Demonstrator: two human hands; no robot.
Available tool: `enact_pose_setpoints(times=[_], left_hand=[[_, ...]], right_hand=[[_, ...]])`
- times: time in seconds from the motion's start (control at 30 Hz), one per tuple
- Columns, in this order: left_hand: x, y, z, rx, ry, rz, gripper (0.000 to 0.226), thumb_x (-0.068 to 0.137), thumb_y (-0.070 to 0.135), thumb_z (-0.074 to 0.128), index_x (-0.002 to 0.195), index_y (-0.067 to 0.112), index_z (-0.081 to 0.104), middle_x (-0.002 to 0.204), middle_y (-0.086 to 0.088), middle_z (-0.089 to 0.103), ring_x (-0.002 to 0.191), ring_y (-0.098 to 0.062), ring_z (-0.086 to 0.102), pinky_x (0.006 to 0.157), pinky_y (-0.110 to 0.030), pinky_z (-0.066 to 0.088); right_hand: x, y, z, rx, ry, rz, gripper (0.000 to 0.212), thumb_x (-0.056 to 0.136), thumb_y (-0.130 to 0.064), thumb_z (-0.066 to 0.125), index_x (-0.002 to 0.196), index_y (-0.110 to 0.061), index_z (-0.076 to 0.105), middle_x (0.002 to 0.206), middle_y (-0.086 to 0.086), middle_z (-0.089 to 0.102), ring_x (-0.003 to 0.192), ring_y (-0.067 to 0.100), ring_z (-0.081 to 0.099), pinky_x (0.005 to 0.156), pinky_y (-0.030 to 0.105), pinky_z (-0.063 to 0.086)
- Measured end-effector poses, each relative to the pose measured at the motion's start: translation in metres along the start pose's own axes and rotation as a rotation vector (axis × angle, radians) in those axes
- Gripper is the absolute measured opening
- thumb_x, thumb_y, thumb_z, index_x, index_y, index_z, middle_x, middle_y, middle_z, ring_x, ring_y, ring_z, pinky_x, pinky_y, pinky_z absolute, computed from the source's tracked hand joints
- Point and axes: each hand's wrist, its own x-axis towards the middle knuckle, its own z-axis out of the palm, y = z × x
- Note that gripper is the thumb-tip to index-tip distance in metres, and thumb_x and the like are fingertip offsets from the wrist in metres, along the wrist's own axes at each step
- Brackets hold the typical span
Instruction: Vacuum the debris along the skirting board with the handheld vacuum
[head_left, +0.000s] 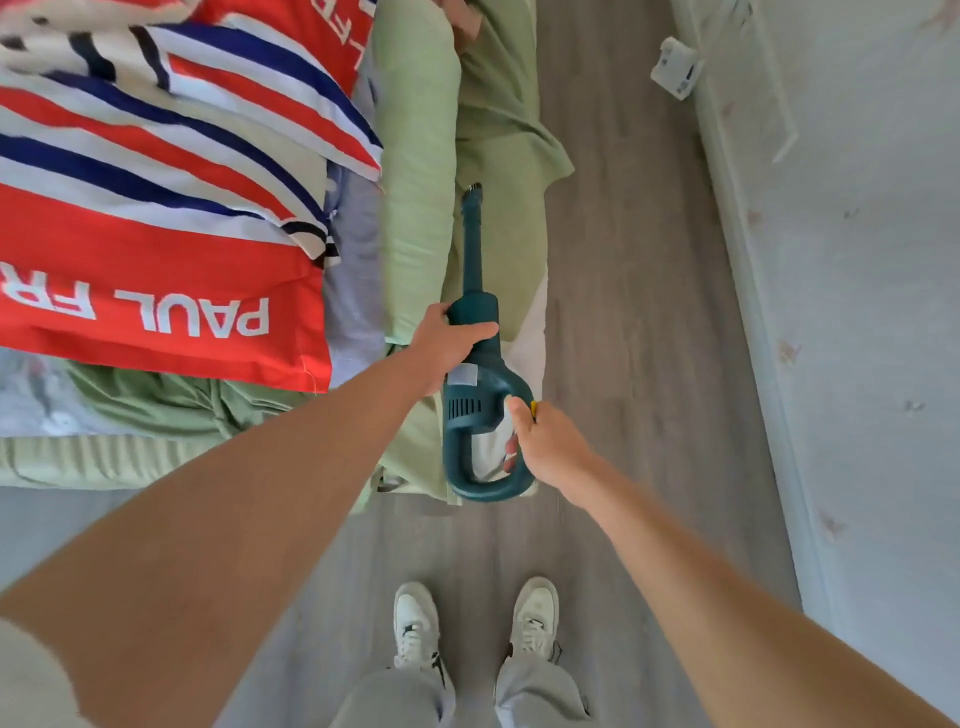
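At frame centre, both hands grip the handheld vacuum (475, 364): the left hand (447, 345) around its body, the right hand (545, 441) around the rear handle. Its nozzle points over the bed (415, 208), well apart from the skirting board (748, 270) at right. Swinging it across could likely snag the green bedding or miss the debris.

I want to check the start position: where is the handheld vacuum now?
In the head view the handheld vacuum is at centre, held by the left hand and right hand, over the green bedding.
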Motion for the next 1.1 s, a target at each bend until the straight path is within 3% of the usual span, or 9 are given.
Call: enact_pose_setpoints(times=[0.13, 0.23, 0.4, 0.53, 0.6, 0.7, 0.83, 1.0, 1.1], left_hand=[[0.055, -0.003, -0.013, 0.095, 0.001, 0.034, 0.082, 0.079, 0.028, 0.087, 0.145, 0.021, 0.039, 0.124, -0.008, 0.064, 0.104, -0.028, 0.071, 0.091, -0.048, 0.061], [0.085, -0.005, -0.014, 0.148, 0.004, 0.062, 0.083, 0.079, 0.026, 0.088, 0.146, 0.019, 0.039, 0.127, -0.007, 0.061, 0.105, -0.025, 0.069, 0.090, -0.043, 0.061], [0.125, -0.018, -0.013, 0.240, 0.050, 0.080, 0.078, 0.082, 0.022, 0.086, 0.143, 0.015, 0.039, 0.122, -0.003, 0.055, 0.092, -0.015, 0.058, 0.059, -0.018, 0.045], [0.146, -0.030, -0.009, 0.354, 0.106, 0.070, 0.079, 0.082, 0.028, 0.084, 0.145, 0.014, 0.039, 0.122, -0.003, 0.057, 0.104, -0.024, 0.060, 0.084, -0.034, 0.056], [0.151, -0.031, -0.006, 0.374, 0.101, 0.073, 0.086, 0.083, 0.033, 0.083, 0.153, 0.015, 0.035, 0.136, -0.008, 0.059, 0.115, -0.028, 0.062, 0.098, -0.041, 0.055], [0.151, -0.025, 0.000, 0.442, 0.051, 0.064, 0.100, 0.089, 0.042, 0.076, 0.164, 0.018, 0.013, 0.159, -0.008, 0.042, 0.137, -0.031, 0.050, 0.112, -0.040, 0.045], [0.145, -0.017, 0.003, 0.443, 0.049, 0.072, 0.095, 0.096, 0.041, 0.067, 0.165, 0.017, 0.006, 0.168, -0.006, 0.026, 0.150, -0.029, 0.033, 0.114, -0.037, 0.037], [0.127, -0.001, 0.003, 0.474, 0.033, 0.091, 0.090, 0.096, 0.039, 0.066, 0.164, 0.015, 0.013, 0.166, -0.008, 0.030, 0.147, -0.029, 0.038, 0.111, -0.036, 0.037], [0.107, 0.020, 0.004, 0.476, 0.030, 0.103, 0.086, 0.097, 0.040, 0.065, 0.163, 0.014, 0.016, 0.163, -0.008, 0.034, 0.144, -0.030, 0.040, 0.109, -0.035, 0.038]], right_hand=[[0.054, -0.003, 0.018, 0.073, 0.003, 0.041, 0.036, 0.106, -0.046, 0.030, 0.110, -0.014, 0.046, 0.093, 0.002, 0.061, 0.075, 0.012, 0.070, 0.060, 0.028, 0.046], [0.086, -0.003, 0.025, 0.101, 0.015, 0.057, 0.030, 0.107, -0.042, 0.030, 0.115, -0.017, 0.044, 0.102, 0.004, 0.062, 0.084, 0.014, 0.068, 0.068, 0.034, 0.051], [0.129, 0.007, 0.033, -0.002, 0.022, 0.114, 0.031, 0.107, -0.038, 0.031, 0.116, -0.013, 0.048, 0.092, 0.005, 0.056, 0.074, 0.018, 0.055, 0.070, 0.036, 0.052], [0.144, 0.008, 0.038, -0.034, 0.027, 0.147, 0.029, 0.107, -0.039, 0.033, 0.119, -0.019, 0.049, 0.101, 0.005, 0.060, 0.092, 0.027, 0.063, 0.080, 0.048, 0.061], [0.150, 0.006, 0.036, -0.052, 0.065, 0.143, 0.029, 0.106, -0.038, 0.035, 0.118, -0.018, 0.053, 0.100, 0.006, 0.061, 0.093, 0.030, 0.064, 0.077, 0.050, 0.061], [0.156, 0.009, 0.029, -0.095, 0.088, 0.144, 0.036, 0.105, -0.037, 0.035, 0.122, -0.013, 0.056, 0.105, 0.010, 0.062, 0.096, 0.033, 0.064, 0.081, 0.053, 0.060], [0.153, 0.010, 0.021, -0.120, 0.073, 0.148, 0.043, 0.107, -0.036, 0.033, 0.131, -0.007, 0.053, 0.124, 0.015, 0.059, 0.109, 0.036, 0.060, 0.094, 0.052, 0.053], [0.136, -0.001, 0.009, -0.109, 0.072, 0.189, 0.043, 0.107, -0.034, 0.034, 0.135, -0.005, 0.049, 0.135, 0.015, 0.055, 0.117, 0.035, 0.056, 0.101, 0.048, 0.049], [0.120, -0.012, -0.006, -0.094, 0.164, 0.188, 0.048, 0.106, -0.035, 0.035, 0.144, -0.007, 0.045, 0.145, 0.013, 0.052, 0.126, 0.033, 0.053, 0.100, 0.037, 0.045]])
